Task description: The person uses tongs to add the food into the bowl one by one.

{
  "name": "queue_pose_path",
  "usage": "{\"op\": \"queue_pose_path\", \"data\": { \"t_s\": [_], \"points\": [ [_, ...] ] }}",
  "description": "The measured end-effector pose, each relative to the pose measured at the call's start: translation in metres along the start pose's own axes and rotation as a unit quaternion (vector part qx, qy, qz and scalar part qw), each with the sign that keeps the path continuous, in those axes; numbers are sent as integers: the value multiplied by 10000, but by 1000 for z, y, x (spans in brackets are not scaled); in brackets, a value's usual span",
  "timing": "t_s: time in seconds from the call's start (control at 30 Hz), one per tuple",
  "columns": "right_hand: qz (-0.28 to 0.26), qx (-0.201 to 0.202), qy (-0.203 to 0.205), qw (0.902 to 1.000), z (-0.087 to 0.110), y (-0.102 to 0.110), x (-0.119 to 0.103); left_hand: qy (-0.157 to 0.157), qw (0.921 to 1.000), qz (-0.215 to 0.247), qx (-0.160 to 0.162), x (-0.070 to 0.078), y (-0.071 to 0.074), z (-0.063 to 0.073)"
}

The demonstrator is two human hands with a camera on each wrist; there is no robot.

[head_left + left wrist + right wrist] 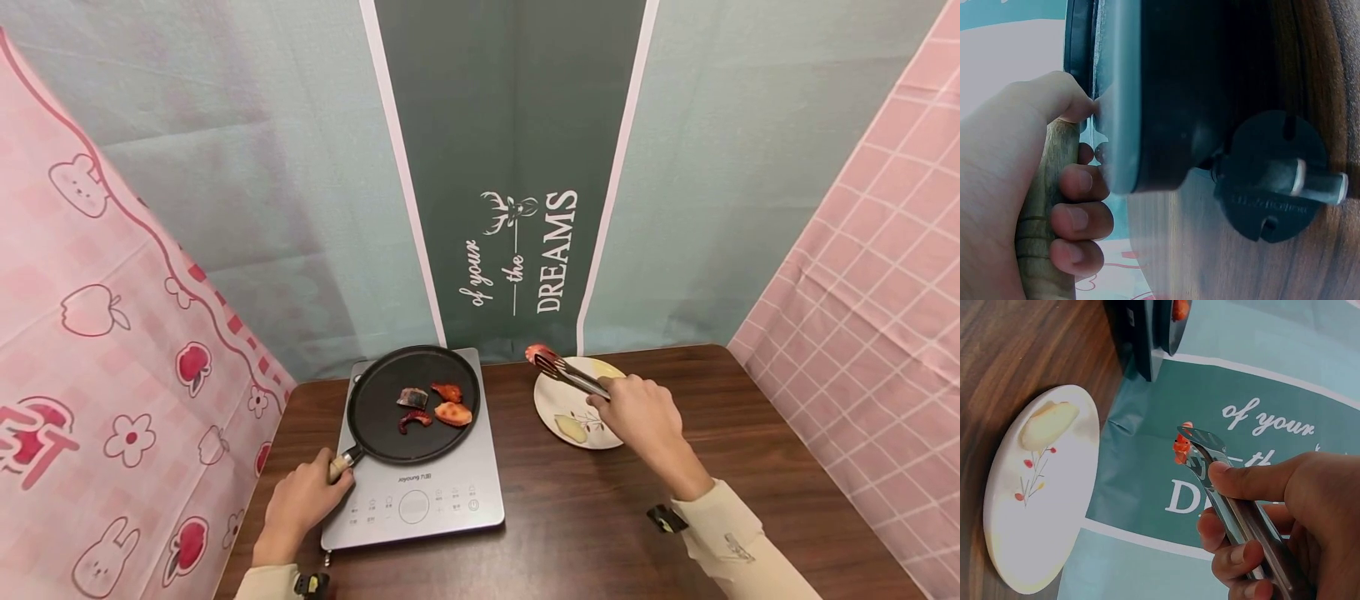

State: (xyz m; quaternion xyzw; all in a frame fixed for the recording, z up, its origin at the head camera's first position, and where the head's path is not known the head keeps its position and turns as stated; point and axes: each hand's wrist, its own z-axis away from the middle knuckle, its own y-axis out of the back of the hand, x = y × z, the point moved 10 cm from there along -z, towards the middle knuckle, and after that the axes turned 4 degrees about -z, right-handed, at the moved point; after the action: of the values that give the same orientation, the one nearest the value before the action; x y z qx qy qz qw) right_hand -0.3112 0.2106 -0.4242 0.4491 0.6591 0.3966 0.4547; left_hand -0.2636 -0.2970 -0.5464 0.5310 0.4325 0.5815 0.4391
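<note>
Right hand (643, 417): you hold shiny silver tongs (581, 380), pinching red food (536, 354)
Left hand (306, 497): you grip round black pan (382, 412), left of food

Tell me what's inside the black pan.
In the black pan lie a grey chunk, a curled red piece, an orange piece and a browned piece. Anything beneath each piece is covered from view.

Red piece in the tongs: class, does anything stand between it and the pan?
Nothing visible does. In the head view, the red piece is at the tips of the tongs, right of the pan. Only a strip of table and the edge of the cooker lie between, both lower than the pan.
</note>
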Motion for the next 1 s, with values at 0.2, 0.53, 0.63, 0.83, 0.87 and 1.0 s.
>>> {"op": "queue_pose_path", "data": {
  "t_s": [0.2,0.53,0.63,0.83,0.87,1.0],
  "points": [
    [-26,-17,44,10000,-3,0,-6,15,10000,-9,-24,0,-1,0],
    [-82,-24,107,9999,-10,-1,-22,-5,10000,-40,19,-1,-1,0],
    [-113,-35,126,9999,-12,-2,-26,-8,10000,-49,17,-2,-1,0],
    [-198,-74,167,9996,-14,-8,-33,-10,10000,-51,11,-1,0,0],
    [-205,-75,172,9996,-15,-9,-35,-4,10000,-53,-1,-1,-1,0],
    [-171,16,230,9996,-15,-10,-40,20,10000,-54,-34,-2,-1,0]
  ]
}}
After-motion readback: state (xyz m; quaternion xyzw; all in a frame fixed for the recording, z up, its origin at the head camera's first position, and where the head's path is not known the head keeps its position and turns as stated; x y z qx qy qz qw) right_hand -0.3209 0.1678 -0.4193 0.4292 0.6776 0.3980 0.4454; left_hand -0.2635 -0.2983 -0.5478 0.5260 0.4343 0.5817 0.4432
